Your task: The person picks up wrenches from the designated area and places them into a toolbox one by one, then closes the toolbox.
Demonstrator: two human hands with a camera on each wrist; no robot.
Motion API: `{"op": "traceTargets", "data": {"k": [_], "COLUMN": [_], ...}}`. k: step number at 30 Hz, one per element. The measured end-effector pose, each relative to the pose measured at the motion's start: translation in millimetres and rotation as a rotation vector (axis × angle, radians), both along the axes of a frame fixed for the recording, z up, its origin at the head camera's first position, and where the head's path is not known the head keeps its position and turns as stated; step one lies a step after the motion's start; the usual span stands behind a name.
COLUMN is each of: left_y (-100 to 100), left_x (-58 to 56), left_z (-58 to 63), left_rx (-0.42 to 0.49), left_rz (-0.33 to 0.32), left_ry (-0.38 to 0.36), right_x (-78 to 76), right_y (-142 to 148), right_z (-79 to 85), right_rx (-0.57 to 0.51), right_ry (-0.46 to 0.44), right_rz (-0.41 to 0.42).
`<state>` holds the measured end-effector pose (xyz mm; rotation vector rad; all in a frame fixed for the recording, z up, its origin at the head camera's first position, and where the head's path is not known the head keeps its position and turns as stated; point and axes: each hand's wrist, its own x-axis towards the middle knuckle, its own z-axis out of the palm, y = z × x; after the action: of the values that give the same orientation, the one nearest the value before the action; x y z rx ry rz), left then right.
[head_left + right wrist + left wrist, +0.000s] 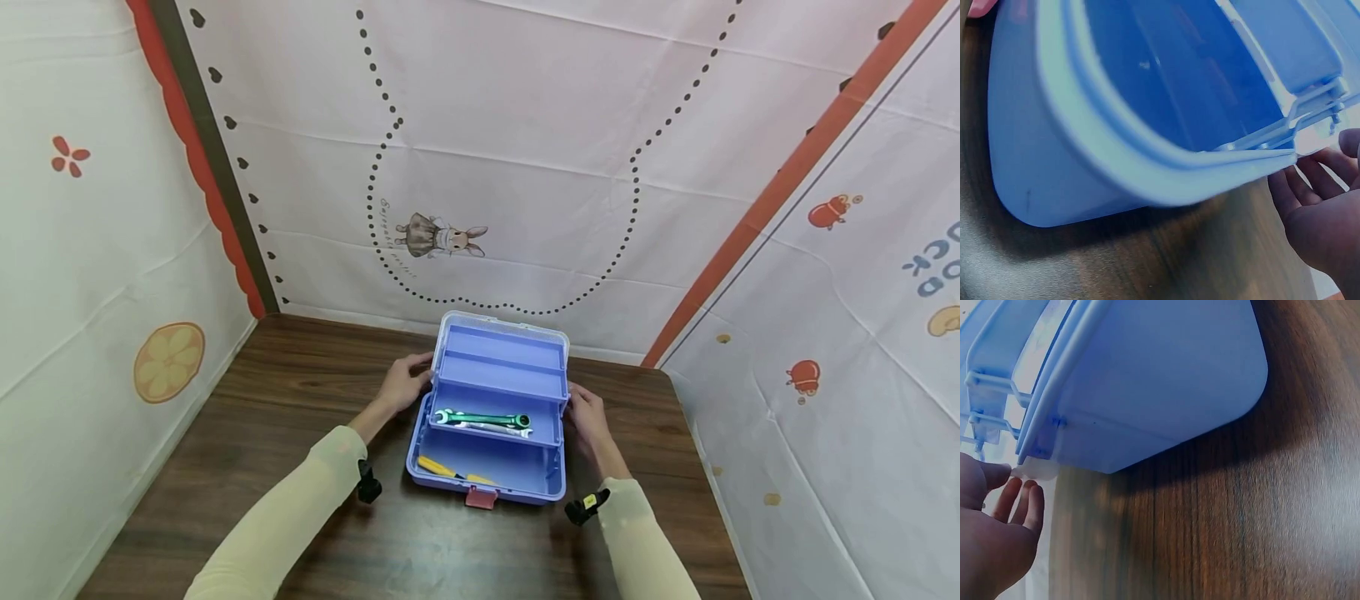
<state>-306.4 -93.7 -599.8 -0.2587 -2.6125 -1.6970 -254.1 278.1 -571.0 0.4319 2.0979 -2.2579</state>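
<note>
A periwinkle-blue toolbox (pixel 525 497) stands open on the table, its stepped trays (pixel 502 375) folded out. The translucent lid (pixel 498 318) is tipped back behind them. At its left edge my left hand (pixel 403 383) pinches the lid between thumb and fingers, beside the tray hinge arms (pixel 1000 380). My right hand (pixel 588 414) holds the lid's right edge, fingers curled behind it. On the middle tray lie a green wrench (pixel 483 418) and a silver wrench (pixel 517 432). Yellow-handled tools (pixel 437 467) lie in the bottom compartment; their kind is hard to make out.
A red latch (pixel 482 498) hangs at the toolbox's front. The dark wood table (pixel 330 358) ends at white printed cloth walls (pixel 525 208) behind and on both sides. Each wrist wears a black strapped camera (pixel 367 483).
</note>
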Motion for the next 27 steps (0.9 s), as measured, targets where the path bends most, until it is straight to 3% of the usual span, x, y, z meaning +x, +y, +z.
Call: {"op": "traceTargets", "data": {"k": [5, 9, 17, 27], "left_y": [-2.2, -5.5, -14.4, -13.9], "left_x": [-0.6, 0.4, 5.5, 19.4], "left_z": [3.0, 6.7, 28.6, 63.6], "left_rx": [0.027, 0.016, -0.050, 0.006], "left_rz": [-0.012, -0.016, -0.044, -0.071], "left_ry": [0.119, 0.147, 0.075, -0.087], "right_x": [1.0, 2.2, 9.6, 24.7], "right_y": [2.8, 4.7, 4.1, 6.4], "right_z": [9.0, 14.1, 21.5, 38.9], "right_rx": [0.006, 0.008, -0.012, 0.057], "right_ry": [0.061, 0.087, 0.135, 0.157], "right_rz": [0.010, 0.030, 0.034, 0.043]}}
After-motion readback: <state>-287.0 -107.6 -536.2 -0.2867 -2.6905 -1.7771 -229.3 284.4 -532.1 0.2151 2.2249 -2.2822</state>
